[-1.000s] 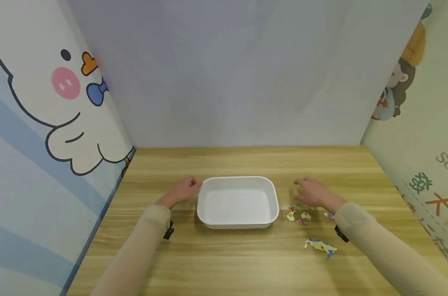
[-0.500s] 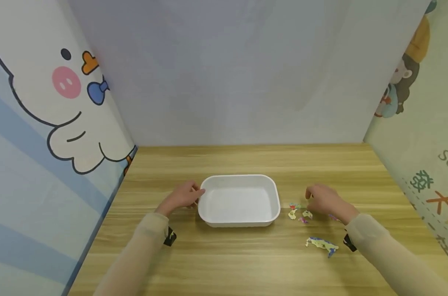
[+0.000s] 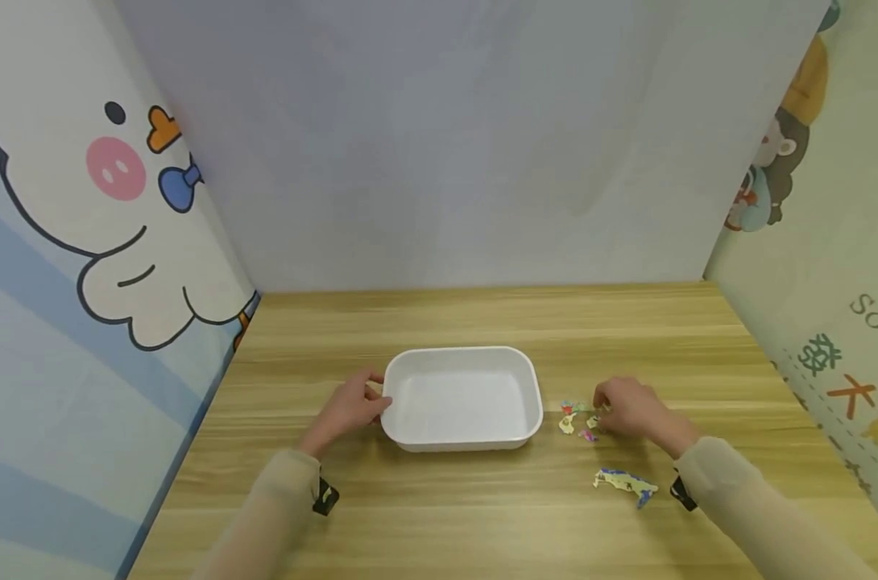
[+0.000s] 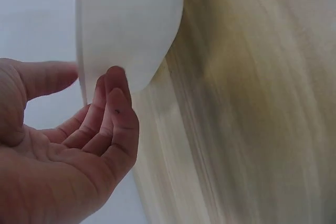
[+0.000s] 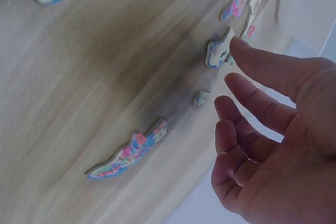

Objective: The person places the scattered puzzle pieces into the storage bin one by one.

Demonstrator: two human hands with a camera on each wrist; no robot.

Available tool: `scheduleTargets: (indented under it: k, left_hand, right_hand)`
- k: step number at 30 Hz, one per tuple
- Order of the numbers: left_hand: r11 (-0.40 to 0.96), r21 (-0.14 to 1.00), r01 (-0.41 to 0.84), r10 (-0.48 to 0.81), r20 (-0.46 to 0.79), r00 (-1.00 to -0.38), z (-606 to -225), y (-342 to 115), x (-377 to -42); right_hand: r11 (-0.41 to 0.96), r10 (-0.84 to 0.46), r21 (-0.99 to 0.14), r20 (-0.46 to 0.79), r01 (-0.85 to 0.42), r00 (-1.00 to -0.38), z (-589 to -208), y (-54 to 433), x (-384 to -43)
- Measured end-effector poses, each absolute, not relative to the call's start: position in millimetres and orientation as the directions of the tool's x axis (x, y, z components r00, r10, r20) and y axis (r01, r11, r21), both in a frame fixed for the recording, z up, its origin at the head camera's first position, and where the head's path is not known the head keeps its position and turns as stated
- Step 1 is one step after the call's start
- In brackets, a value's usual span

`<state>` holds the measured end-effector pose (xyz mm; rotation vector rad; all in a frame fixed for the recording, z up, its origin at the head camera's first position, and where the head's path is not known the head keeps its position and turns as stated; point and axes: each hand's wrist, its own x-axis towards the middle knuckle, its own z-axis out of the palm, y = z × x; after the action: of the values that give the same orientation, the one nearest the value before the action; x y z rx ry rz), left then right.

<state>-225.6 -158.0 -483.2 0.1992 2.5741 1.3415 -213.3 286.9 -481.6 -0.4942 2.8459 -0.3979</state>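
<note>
My left hand point(image 3: 348, 409) grips the left rim of a white rectangular tray point(image 3: 461, 445); in the left wrist view its thumb is at the inner side and the fingers point(image 4: 122, 111) lie along the outer wall point(image 4: 126, 24). Over on the right, my right hand point(image 3: 635, 411) hovers close to several flat, irregular, map-like puzzle pieces. Its fingers are loosely bent with a gap to the thumb, and nothing shows between them. Right by the thumb tip lies a cream and blue piece point(image 5: 218, 51); a tiny piece point(image 5: 200, 99) is just below it.
A longer cream and blue piece point(image 3: 626, 482) lies nearer the front. A multicoloured elongated piece point(image 5: 128, 156) is below the group in the right wrist view. Walls with cartoon prints flank the wooden table point(image 3: 439, 524), and a plain pale panel point(image 3: 439, 145) stands behind.
My left hand has slid nearer along the tray's left side and taken hold of its rim. My right hand has shifted right and nearer, lower over the pieces.
</note>
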Motion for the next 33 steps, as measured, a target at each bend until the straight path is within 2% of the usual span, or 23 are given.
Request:
scheduleTargets:
  k: [7, 15, 23, 33]
  left_hand:
    - [0.582, 0.813, 0.020, 0.130, -0.068, -0.989, -494.9, -152.9, -216.7]
    - [0.519, 0.855, 0.027, 0.087, -0.021, -0.996, -500.7, -151.2, -211.9]
    - [0.459, 0.888, -0.004, 0.051, -0.031, -0.998, -503.5, -148.8, -210.6]
    - [0.429, 0.902, -0.041, 0.020, -0.055, -0.998, -508.1, -148.5, -206.5]
  right_hand:
    - [0.902, -0.369, -0.302, -0.166, -0.309, -0.915, -486.2, 284.3, -210.2]
    - [0.893, -0.379, -0.309, -0.129, -0.326, -0.916, -488.8, 283.9, -209.4]
    - [0.899, -0.367, -0.297, -0.113, -0.322, -0.923, -491.7, 282.9, -211.0]
    - [0.902, -0.365, -0.307, -0.164, -0.304, -0.917, -485.3, 278.2, -207.3]
